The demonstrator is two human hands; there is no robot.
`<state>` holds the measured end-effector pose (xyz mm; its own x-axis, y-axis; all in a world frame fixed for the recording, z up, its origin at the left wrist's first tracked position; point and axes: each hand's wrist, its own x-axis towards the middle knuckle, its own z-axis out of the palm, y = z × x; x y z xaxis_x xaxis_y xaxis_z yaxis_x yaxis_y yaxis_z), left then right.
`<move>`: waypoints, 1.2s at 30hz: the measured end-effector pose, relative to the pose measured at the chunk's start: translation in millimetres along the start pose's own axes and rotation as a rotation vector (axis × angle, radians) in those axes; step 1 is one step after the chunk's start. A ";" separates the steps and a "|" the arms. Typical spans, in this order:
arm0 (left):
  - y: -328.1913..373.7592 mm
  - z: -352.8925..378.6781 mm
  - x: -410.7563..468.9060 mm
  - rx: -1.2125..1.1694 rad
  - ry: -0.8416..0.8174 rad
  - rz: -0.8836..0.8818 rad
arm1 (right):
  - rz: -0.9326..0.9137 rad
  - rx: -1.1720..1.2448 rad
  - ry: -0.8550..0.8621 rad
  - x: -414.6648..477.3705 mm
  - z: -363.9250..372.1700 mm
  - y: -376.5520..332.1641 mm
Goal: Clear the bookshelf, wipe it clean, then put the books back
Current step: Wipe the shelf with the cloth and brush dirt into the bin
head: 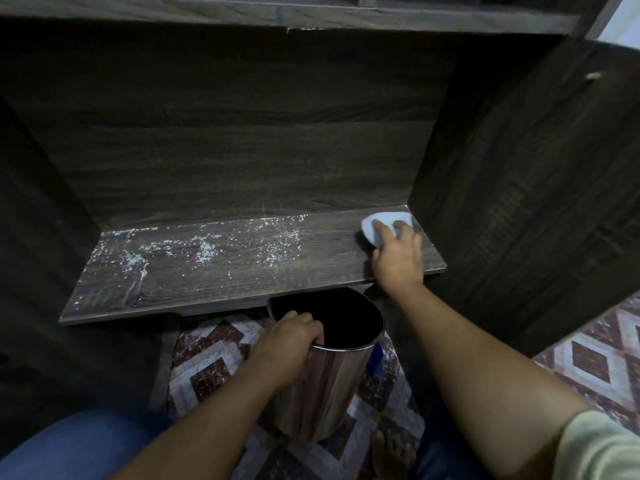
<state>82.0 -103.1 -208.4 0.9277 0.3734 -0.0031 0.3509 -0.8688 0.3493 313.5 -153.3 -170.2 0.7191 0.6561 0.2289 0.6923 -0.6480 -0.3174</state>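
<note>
Your shelf board [225,271] carries no books at all, so the clearing step looks done on this level, and you are in the wiping step. Your right hand [398,258] is at the right end of the board, close to the back corner, with its fingers laid fairly straight over a white cloth [375,225] and pressing it flat onto the wood; whether the thumb is tucked under the cloth cannot be told. The wood around that hand looks dark and free of grit, while a scatter of white crumbs [204,251] covers the left and middle of the board, thickest along the back edge and toward the left end. Judged from that, most of the wiping on this shelf is left to do. Your left hand [291,337] curls its fingers over the rim of a steel bin [332,375], gripping it, with the bin's open mouth just below the front lip of the board in the lower centre of the frame, well placed to catch what you sweep off. A small blue object [375,358] shows just to the right of the bin, too hidden to name. Below is the patterned tile floor [207,368]. No books appear anywhere in view, so putting them back has not begun, and where they wait cannot be told.
</note>
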 end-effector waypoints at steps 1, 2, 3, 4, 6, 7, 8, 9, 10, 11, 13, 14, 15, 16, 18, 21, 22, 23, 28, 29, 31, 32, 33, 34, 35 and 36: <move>-0.2 1.9 3.0 -0.007 -0.001 0.003 | 0.041 -0.017 0.006 4.5 1.2 11.6; -1.3 4.7 7.3 -0.016 0.001 0.008 | 0.068 -0.036 0.016 9.1 2.6 22.8; -2.9 7.8 8.6 -0.026 0.005 0.010 | 0.087 -0.057 0.023 11.6 4.4 32.0; -5.6 12.2 11.9 -0.036 0.011 0.016 | 0.099 -0.077 0.034 15.4 6.4 40.5; -10.7 20.2 14.7 -0.074 0.029 0.020 | 0.101 -0.109 0.056 22.4 9.8 53.0; -12.2 23.6 15.8 -0.095 0.039 0.020 | 0.097 -0.127 0.067 26.2 11.5 57.8; -13.7 28.3 19.9 -0.103 0.049 0.030 | 0.097 -0.143 0.073 31.5 15.6 62.8; -12.5 29.6 20.5 -0.101 0.060 0.044 | 0.093 -0.153 0.068 34.0 18.1 64.9; -11.4 31.3 22.1 -0.095 0.077 0.065 | 0.084 -0.159 0.053 36.6 22.9 66.6; -10.2 33.0 24.1 -0.093 0.089 0.083 | 0.077 -0.156 0.023 39.7 29.6 67.8; -7.6 32.7 26.1 -0.088 0.115 0.105 | 0.079 -0.109 -0.049 46.5 37.8 65.5; -7.8 32.2 27.1 -0.088 0.134 0.113 | 0.088 -0.070 -0.077 51.9 40.3 63.5; -7.7 31.2 27.1 -0.092 0.151 0.119 | 0.098 -0.035 -0.099 56.8 40.9 61.9; -8.2 30.1 27.0 -0.097 0.165 0.123 | 0.103 -0.015 -0.113 60.6 41.3 60.3; -9.9 28.6 26.5 -0.112 0.183 0.119 | 0.091 0.002 -0.133 62.1 44.2 54.6; -13.1 27.2 26.2 -0.144 0.209 0.099 | -0.001 0.079 -0.185 51.9 51.4 30.3; -13.7 26.3 26.5 -0.147 0.216 0.095 | -0.041 0.114 -0.205 47.5 53.4 19.7; -13.8 25.3 27.1 -0.146 0.217 0.090 | -0.082 0.145 -0.224 43.5 55.9 9.5; -13.9 23.2 30.5 -0.129 0.220 0.067 | -0.203 0.434 -0.190 25.7 57.7 -12.5; -14.4 23.5 30.6 -0.133 0.223 0.068 | -0.152 0.537 -0.157 24.5 54.0 -11.2; -15.5 23.9 30.9 -0.139 0.228 0.075 | -0.030 0.665 -0.057 29.0 48.0 -4.2; -16.0 24.0 31.0 -0.138 0.231 0.078 | 0.003 0.684 0.013 34.0 46.0 -0.2; -16.8 24.1 31.3 -0.136 0.236 0.080 | 0.008 0.670 0.087 40.6 44.7 4.6; -17.9 24.7 31.1 -0.137 0.242 0.078 | -0.005 0.616 0.152 49.4 44.7 10.3; -18.8 25.0 30.9 -0.138 0.245 0.076 | -0.014 0.537 0.203 59.7 44.5 17.3; -20.1 25.4 30.8 -0.141 0.247 0.073 | -0.017 0.440 0.233 70.7 43.1 24.2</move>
<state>106.7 -82.3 -239.4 0.8847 0.3941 0.2488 0.2467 -0.8489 0.4674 378.5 -106.0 -201.3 0.7372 0.5288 0.4207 0.6490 -0.3805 -0.6588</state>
